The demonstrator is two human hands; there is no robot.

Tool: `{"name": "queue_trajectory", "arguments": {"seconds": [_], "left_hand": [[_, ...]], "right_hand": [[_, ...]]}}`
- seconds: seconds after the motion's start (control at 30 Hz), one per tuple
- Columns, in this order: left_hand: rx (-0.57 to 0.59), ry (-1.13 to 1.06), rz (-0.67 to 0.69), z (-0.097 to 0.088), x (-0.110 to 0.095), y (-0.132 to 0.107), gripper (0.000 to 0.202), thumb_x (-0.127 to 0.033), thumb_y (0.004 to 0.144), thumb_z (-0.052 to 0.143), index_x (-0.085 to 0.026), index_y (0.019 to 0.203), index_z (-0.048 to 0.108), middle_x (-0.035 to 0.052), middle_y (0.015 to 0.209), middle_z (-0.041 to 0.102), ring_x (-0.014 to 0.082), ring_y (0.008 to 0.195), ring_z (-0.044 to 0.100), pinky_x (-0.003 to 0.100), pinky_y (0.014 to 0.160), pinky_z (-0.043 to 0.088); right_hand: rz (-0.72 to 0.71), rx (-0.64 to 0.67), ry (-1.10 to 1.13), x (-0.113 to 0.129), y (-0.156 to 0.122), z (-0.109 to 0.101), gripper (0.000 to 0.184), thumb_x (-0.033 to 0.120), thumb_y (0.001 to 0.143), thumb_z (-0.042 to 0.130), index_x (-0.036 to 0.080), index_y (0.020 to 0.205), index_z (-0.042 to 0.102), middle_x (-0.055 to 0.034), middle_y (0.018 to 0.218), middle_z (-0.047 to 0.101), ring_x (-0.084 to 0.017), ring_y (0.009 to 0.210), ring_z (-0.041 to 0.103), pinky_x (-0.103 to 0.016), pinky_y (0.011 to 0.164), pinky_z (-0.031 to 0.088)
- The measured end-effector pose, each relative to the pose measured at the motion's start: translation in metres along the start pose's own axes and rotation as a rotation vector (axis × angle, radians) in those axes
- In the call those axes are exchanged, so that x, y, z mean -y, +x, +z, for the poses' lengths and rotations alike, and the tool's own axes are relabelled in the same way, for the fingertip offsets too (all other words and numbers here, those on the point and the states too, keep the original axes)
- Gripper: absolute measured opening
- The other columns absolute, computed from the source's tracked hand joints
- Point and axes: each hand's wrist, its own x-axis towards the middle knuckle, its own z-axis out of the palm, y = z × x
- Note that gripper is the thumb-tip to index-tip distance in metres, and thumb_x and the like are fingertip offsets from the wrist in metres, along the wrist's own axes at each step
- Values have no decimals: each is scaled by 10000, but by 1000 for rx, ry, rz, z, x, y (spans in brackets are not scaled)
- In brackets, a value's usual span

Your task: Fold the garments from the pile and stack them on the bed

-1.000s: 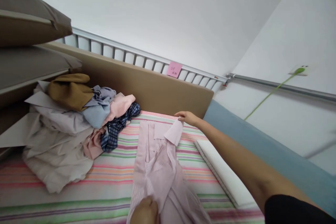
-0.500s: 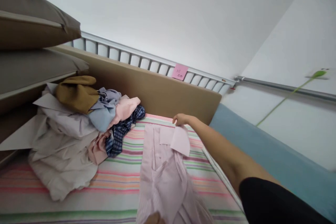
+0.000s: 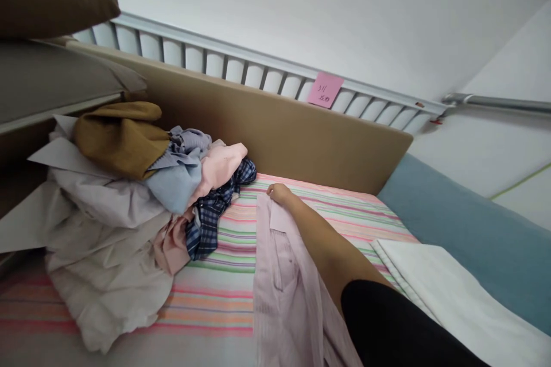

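A pale pink striped shirt [image 3: 284, 292] lies lengthwise on the striped bed sheet [image 3: 215, 304]. My right hand [image 3: 279, 192] reaches across it and rests on the shirt's far top edge, fingers curled down onto the cloth. My right forearm lies over the shirt, with a black sleeve at the bottom. My left hand is out of view.
A heap of crumpled clothes [image 3: 129, 200] with a mustard piece [image 3: 120, 137] on top sits at the left. Brown cushions [image 3: 51, 6] stack above it. A tan headboard [image 3: 279, 137] and white rail with a pink note [image 3: 325, 90] run behind. Folded white cloth [image 3: 451, 298] lies right.
My right hand has carried the shirt's right flap leftward across the shirt, folding it over. My left hand, at the shirt's near end before, has left the view. The camera swung left.
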Motion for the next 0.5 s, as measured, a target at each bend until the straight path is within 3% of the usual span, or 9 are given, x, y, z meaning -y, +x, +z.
{"name": "queue_trajectory", "arguments": {"seconds": [0.07, 0.13, 0.3, 0.4, 0.5], "left_hand": [[19, 20, 8, -7, -1, 9, 429, -423, 813, 263, -290, 881, 666, 20, 881, 651, 327, 924, 649, 357, 530, 485], [66, 49, 38, 0, -7, -1, 429, -407, 829, 261, -291, 903, 667, 21, 901, 655, 321, 936, 646, 360, 554, 489], [203, 125, 132, 52, -21, -85, 304, -390, 847, 391, -316, 893, 682, 35, 855, 677, 291, 934, 645, 347, 601, 510], [291, 137, 162, 73, -29, -146, 316, -401, 883, 395, -257, 965, 664, 42, 893, 677, 212, 894, 641, 341, 693, 525], [398, 159, 213, 80, -42, -200, 251, -363, 854, 478, -229, 928, 677, 54, 875, 687, 191, 855, 641, 316, 727, 518]], "right_hand": [[-1, -48, 39, 2, 1, 11, 280, 352, 894, 539, 157, 1091, 582, -68, 1113, 595, -186, 983, 581, -402, 857, 492], [-1, -99, 74, 7, 0, 19, 287, 352, 898, 530, 153, 1097, 583, -73, 1126, 599, -194, 1013, 575, -414, 888, 470], [-37, -262, 136, 11, -32, 21, 372, 338, 914, 464, 154, 1227, 548, -126, 1261, 561, -220, 1167, 506, -368, 1007, 359], [-106, -340, 164, 1, -85, 17, 435, 369, 948, 354, 151, 1297, 499, -121, 1396, 449, -222, 1308, 364, -386, 1092, 245], [-168, -358, 195, -25, -167, 22, 462, 406, 938, 338, 171, 1298, 509, -100, 1450, 381, -221, 1360, 285, -411, 1123, 195]]}}
